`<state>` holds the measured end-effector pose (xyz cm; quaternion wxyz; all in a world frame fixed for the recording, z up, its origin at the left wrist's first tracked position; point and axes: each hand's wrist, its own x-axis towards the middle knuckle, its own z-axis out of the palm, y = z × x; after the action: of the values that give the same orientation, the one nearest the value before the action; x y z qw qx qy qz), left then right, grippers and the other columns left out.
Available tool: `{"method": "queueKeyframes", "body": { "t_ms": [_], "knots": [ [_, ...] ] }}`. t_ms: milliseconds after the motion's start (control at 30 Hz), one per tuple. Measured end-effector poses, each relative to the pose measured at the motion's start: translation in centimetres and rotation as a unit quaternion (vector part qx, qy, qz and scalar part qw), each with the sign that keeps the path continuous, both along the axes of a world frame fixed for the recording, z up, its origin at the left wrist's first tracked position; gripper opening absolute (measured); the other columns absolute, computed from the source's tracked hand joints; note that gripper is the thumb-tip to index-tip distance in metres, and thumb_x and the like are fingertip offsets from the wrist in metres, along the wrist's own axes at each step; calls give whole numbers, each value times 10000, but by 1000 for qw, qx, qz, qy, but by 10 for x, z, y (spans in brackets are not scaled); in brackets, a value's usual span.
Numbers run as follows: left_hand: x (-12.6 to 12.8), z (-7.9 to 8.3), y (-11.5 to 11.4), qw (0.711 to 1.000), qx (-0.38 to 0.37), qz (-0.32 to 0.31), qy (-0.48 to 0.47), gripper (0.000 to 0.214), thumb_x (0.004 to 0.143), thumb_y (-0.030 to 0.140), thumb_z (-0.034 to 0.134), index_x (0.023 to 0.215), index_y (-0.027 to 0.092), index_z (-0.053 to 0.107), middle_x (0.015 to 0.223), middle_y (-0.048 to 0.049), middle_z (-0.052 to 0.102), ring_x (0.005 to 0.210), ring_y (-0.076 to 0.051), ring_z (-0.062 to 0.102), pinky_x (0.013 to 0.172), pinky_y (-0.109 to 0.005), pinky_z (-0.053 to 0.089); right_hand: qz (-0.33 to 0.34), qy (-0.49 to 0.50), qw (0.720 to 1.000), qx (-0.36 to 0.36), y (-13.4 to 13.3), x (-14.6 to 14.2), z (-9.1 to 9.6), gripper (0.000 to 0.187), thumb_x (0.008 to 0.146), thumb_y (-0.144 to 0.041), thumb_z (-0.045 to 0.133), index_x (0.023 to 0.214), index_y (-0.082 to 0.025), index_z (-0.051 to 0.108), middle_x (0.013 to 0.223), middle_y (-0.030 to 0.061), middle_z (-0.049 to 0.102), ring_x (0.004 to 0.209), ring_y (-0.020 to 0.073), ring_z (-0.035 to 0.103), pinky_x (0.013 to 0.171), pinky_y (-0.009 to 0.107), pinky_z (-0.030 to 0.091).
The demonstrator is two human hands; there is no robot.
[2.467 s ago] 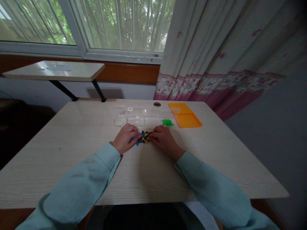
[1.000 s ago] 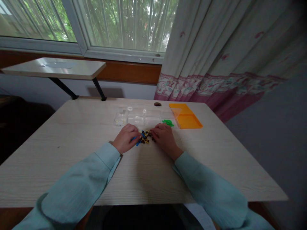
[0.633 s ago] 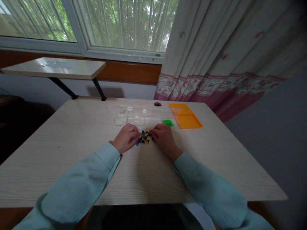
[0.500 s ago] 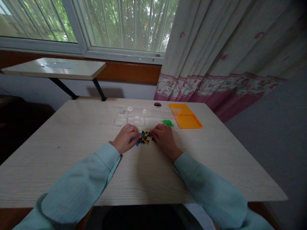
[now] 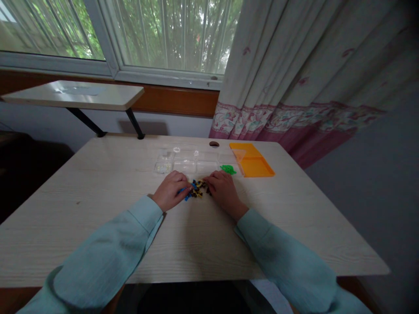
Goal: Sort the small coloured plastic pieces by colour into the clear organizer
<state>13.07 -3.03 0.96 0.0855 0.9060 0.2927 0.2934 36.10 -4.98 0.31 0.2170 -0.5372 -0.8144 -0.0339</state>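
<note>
A small heap of blue, yellow and dark pieces (image 5: 196, 190) lies on the table between my two hands; they are too small to tell their kind. My left hand (image 5: 170, 190) is at the heap's left side, thumb and fingers drawn together, with blue bits showing at its fingertips. On the right side my right hand (image 5: 225, 192) rests with curled fingers on the heap's edge, by some dark bits. What either hand pinches is hidden. Just beyond stands a clear compartment tray (image 5: 197, 165), with green pieces (image 5: 228, 169) in its right-hand part and pale bits in a left one.
An orange tray (image 5: 257, 167) lies at the back right, partly under a clear corner. A round hole (image 5: 214, 144) is near the back edge of the pale wooden table (image 5: 108, 244). A raised shelf (image 5: 98, 98) stands at the back left; a curtain (image 5: 262, 87) hangs behind.
The view has shifted very slightly. Both hands stay at the heap, with hardly any movement of the fingers.
</note>
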Motion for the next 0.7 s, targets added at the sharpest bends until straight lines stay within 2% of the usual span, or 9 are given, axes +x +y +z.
{"method": "queueKeyframes", "body": {
  "t_ms": [367,700],
  "knots": [
    [0,1,-1,1000,-5,-3,-11,258,923,317,469,879,176,681,853,-70,604,850,-180,522,791,-340,418,16,34,999,-21,1,5,1,168,882,-272,580,957,-209,716,878,59,619,874,180,510,806,319,350],
    [0,0,0,1000,-8,-6,-11,249,922,309,479,861,174,679,843,-68,601,842,-178,517,786,-341,419,20,34,999,-17,7,5,-2,178,882,-230,570,980,-206,715,871,63,626,859,182,521,805,319,363]
  ]
}}
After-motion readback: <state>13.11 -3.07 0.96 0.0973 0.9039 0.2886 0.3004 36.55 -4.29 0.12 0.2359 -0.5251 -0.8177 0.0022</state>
